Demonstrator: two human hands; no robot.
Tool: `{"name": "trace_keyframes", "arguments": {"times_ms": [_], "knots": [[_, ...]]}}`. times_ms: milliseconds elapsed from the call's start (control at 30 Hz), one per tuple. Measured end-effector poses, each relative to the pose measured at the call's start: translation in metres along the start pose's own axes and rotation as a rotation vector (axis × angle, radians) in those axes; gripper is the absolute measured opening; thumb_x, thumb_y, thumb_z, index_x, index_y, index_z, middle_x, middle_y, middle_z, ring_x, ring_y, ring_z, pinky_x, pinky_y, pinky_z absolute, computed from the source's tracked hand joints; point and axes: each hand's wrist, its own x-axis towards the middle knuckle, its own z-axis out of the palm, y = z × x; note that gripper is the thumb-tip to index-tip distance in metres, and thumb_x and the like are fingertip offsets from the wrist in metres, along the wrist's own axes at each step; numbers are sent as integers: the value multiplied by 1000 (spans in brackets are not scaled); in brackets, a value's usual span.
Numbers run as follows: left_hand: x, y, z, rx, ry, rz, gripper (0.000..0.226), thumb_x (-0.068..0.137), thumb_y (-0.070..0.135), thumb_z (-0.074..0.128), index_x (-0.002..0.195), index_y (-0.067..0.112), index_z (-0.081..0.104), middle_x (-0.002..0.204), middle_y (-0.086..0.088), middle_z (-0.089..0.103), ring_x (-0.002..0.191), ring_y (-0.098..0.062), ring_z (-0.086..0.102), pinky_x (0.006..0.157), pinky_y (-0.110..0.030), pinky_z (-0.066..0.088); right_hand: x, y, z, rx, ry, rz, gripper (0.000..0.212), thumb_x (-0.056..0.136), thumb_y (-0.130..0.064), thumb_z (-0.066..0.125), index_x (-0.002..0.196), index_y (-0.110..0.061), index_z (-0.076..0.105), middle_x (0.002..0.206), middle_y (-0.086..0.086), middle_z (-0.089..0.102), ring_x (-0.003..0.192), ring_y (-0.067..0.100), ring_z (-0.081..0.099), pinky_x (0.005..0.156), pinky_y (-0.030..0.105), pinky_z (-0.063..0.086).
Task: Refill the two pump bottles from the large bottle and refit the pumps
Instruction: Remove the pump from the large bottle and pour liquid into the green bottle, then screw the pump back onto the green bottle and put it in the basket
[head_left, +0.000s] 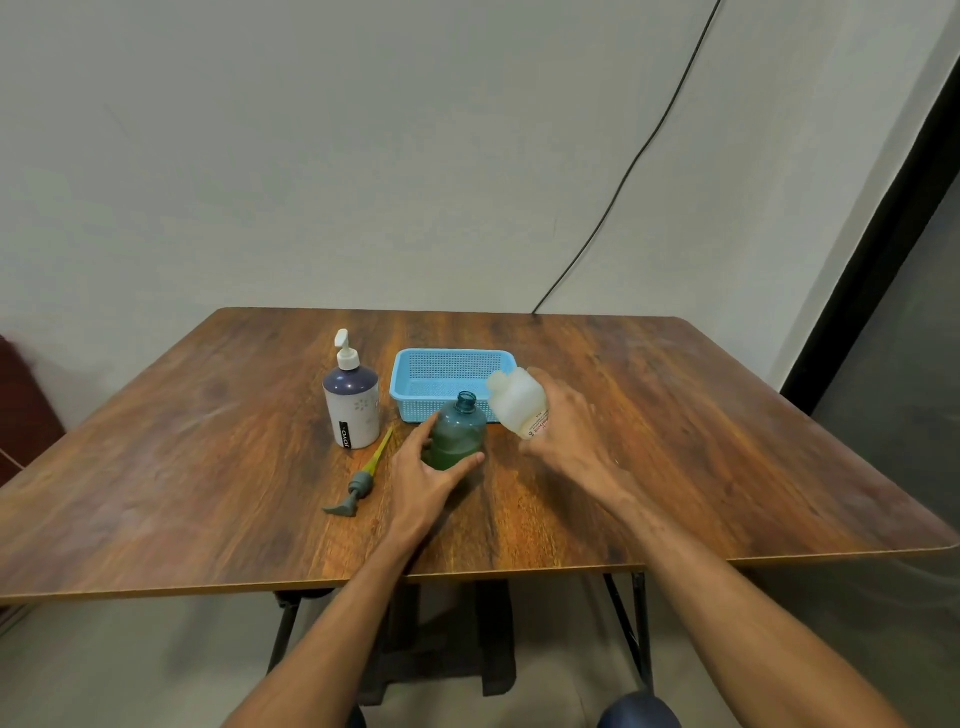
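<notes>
A teal-green bottle (459, 434) stands upright mid-table with its neck open and green liquid in its lower part. My left hand (426, 475) holds its base between thumb and fingers. My right hand (569, 423) grips the large translucent white bottle (517, 400), tilted with its mouth pointing left toward the green bottle's neck, a little above and to the right of it. The grey pump (358, 486) with its yellowish tube lies flat on the table to the left. A white and dark-blue pump bottle (352, 408) stands at the back left with its white pump fitted.
A light-blue plastic basket (415, 371) sits just behind the green bottle, partly hidden by the white bottle. The wooden table (208, 467) reaches a wall behind. A black cable hangs down the wall at the right.
</notes>
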Motion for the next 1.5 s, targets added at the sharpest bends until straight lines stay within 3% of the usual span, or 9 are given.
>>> {"name": "trace_keyframes", "arguments": {"times_ms": [100,200,367,467,667,1100,1200,1333,1500], "knots": [[-1,1,0,-12,7,-22,90,70,45,88,146,19,47,133,8,59,115,-10,57,100,-34,52,-5,6,5,188,70,24,99,55,-18,94,143,-25,48,118,-7,60,102,14,56,77,25,46],[-1,0,-1,-10,1,-31,87,70,48,87,143,21,49,134,7,59,114,-9,58,100,-36,52,-13,11,8,331,114,79,97,57,-18,93,142,-25,48,115,-9,60,100,14,61,76,30,56],[-3,2,-2,7,-11,-31,83,69,52,86,138,28,50,126,20,55,104,13,55,86,-11,43,-25,12,20,545,151,147,94,62,-15,92,143,-27,46,122,-9,61,106,8,62,69,13,53],[-3,1,-2,23,-10,-31,79,69,51,87,135,32,50,120,25,54,103,23,51,83,-7,42,-31,12,27,624,184,195,93,63,-11,92,143,-26,46,123,-9,61,108,8,62,72,13,54],[-1,-1,1,34,-47,-40,83,71,48,86,141,25,47,132,13,55,115,-2,54,93,-17,43,-31,18,31,735,195,261,89,67,-11,92,143,-21,46,125,-2,62,110,12,63,80,21,58],[-9,6,-4,-8,-126,-86,91,75,39,86,149,23,37,146,2,51,128,-11,51,102,-26,44,-53,12,24,731,197,313,110,70,-26,92,156,-25,23,145,-5,45,126,9,45,100,32,47],[-21,8,-10,-23,-65,-75,96,73,39,88,151,23,34,148,3,48,131,-13,50,105,-29,46,-68,2,24,629,385,353,93,75,-28,88,150,-27,33,144,-9,42,126,7,44,98,30,45],[-42,10,-21,43,99,18,84,79,38,84,149,25,38,149,3,46,133,-13,48,108,-36,44,-89,-24,32,546,640,236,44,82,-22,80,114,-29,52,111,-14,51,101,11,58,77,35,57],[-45,7,-50,237,213,124,56,86,30,77,136,22,51,134,7,50,123,-8,50,104,-40,51,-95,-47,62,616,426,60,28,84,-16,76,102,-28,58,96,-15,56,90,9,58,75,29,53]]}}
